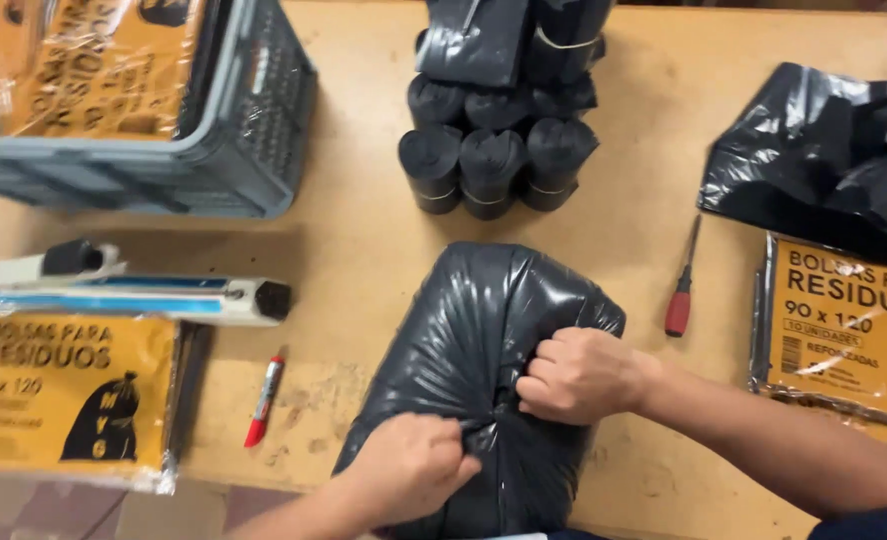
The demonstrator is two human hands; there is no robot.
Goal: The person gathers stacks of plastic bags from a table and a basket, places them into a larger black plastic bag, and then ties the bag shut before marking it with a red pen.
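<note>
Gripping one black bag bundle (474,350), left hand (414,470) and right hand (579,375), fingers clenched; nine rolls (494,130) beyond.

Yellow-label flat packs: crate (94,70), lower left (69,400), right (844,330).

A: What's seen of the furniture?

B: One tan, board-like tabletop (364,250), filling nearly the whole view. Scuffs & pale worn patches are seen near the front edge, esp. lower left.

A: Floor?

B: Only a sliver is shown at the bottom left, below the table edge: greyish-pink tiles (54,510), with joints visible.

A: Walls, windows?

B: Can't be told; the view is cut off at the table's far side.

A: Light?

B: Even & warm, apparently from overhead. Soft, short shadows are cast on the board, & glare is picked up on shiny surfaces. The source itself isn't shown.
</note>
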